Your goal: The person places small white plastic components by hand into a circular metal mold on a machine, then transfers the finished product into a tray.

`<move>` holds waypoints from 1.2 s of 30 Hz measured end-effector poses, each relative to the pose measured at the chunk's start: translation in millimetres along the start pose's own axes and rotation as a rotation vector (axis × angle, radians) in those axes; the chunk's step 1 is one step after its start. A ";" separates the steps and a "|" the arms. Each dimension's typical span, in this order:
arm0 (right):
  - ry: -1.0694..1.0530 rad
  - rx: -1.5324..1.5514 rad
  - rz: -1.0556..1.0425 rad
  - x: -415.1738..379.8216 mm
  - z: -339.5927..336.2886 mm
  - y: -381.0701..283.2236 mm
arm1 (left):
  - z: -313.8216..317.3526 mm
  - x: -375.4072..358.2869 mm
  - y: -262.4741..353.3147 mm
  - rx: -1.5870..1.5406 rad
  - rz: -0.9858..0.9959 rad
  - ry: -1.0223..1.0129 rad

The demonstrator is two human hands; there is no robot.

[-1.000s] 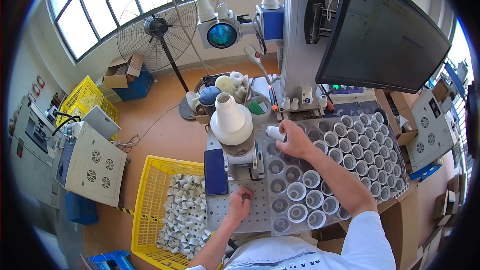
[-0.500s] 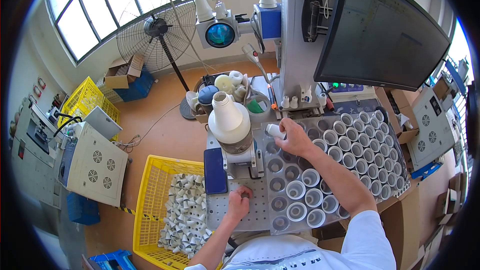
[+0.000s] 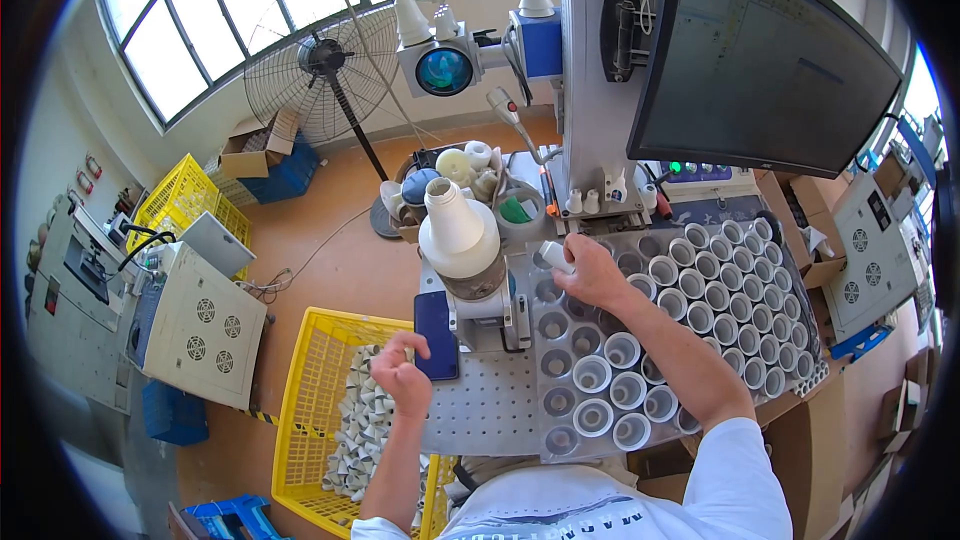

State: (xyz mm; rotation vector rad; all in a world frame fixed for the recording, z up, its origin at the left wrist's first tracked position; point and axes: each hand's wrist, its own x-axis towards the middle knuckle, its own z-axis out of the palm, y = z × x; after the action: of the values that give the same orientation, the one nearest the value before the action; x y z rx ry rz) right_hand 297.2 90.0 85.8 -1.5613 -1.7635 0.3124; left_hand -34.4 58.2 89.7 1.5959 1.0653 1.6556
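My right hand (image 3: 592, 272) is closed on a small white plastic cup (image 3: 556, 257), held tilted over the far left corner of the clear tray (image 3: 545, 445). My left hand (image 3: 402, 377) is raised between the yellow basket and a dark blue phone (image 3: 436, 335), its fingers curled; whether anything is in them is hidden. White cups (image 3: 593, 418) fill many of the tray's wells. A big white stepped cone (image 3: 458, 230) stands on a metal fixture (image 3: 485, 325) left of my right hand.
A yellow basket (image 3: 297, 410) of small white cone pieces (image 3: 362, 440) stands at the left. A monitor (image 3: 765, 60) overhangs the tray's far side. A lens head (image 3: 445, 70) hangs above the fixture. A perforated metal plate (image 3: 480, 410) lies in front.
My left hand has lifted from the perforated plate and moved left and away from me, beside the phone. My right hand stays nearly in place, with the white cup tilted more.
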 end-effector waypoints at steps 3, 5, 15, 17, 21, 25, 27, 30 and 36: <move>-0.025 -0.030 0.038 -1.9 -7.7 -4.1 | 5.2 49.1 31.9 0.103 0.127 0.078; -0.059 -0.036 0.066 1.0 -17.9 -8.4 | 14.8 80.8 55.8 0.145 0.191 0.086; 0.261 0.928 -0.108 61.0 -81.1 -162.7 | 80.1 155.2 120.1 -0.036 0.141 -0.270; 0.242 0.941 -0.250 69.2 -54.6 -175.1 | 59.4 141.6 154.4 0.063 0.233 -0.186; 0.090 0.436 -0.184 54.5 -34.4 -181.6 | -27.6 109.1 107.5 0.183 0.156 0.155; 0.107 0.409 -0.238 36.5 -43.9 -152.2 | -114.2 75.6 18.8 0.367 -0.019 0.230; 0.016 0.171 -0.280 11.6 -68.1 -136.9 | -165.6 56.9 -36.9 0.378 -0.105 0.255; -0.452 -0.161 -0.167 -31.4 -95.6 -112.6 | -210.6 19.6 -97.6 0.418 -0.202 0.368; -0.734 -0.483 -0.221 -97.5 -72.1 -97.4 | -136.1 -20.0 -67.2 0.456 -0.203 0.167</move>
State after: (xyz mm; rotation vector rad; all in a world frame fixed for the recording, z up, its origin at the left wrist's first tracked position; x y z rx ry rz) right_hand 269.9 -43.5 160.7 -1.6696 -2.7195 0.4029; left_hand -174.4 55.5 27.8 1.5692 1.7289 1.4984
